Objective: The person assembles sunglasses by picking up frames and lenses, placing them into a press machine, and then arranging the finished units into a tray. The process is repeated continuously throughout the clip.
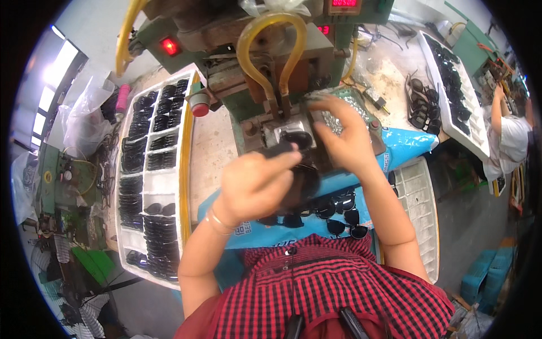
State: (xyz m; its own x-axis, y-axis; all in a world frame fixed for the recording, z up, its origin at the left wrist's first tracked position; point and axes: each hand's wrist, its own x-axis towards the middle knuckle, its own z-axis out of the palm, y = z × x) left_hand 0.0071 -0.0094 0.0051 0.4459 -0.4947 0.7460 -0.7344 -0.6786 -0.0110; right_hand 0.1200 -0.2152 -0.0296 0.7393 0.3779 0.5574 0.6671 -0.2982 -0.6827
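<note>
Left hand (254,183): closed on dark plastic sunglasses frame (282,151), long axis pointing up-right toward right hand. Right hand (339,133): fingers curled, pinching at metal press fixture (285,131) just ahead. Loose black sunglasses (339,212) below hands on blue sheet (406,144).

A blue plastic bag (406,144) with white print lies across the table's near edge, partly under the person's arms. On the green machine at the far edge sit small red-lit displays (344,3), one at its top (323,29), and another on its left side (169,46). A clear plastic bag (84,110) sags off the table's left edge.
</note>
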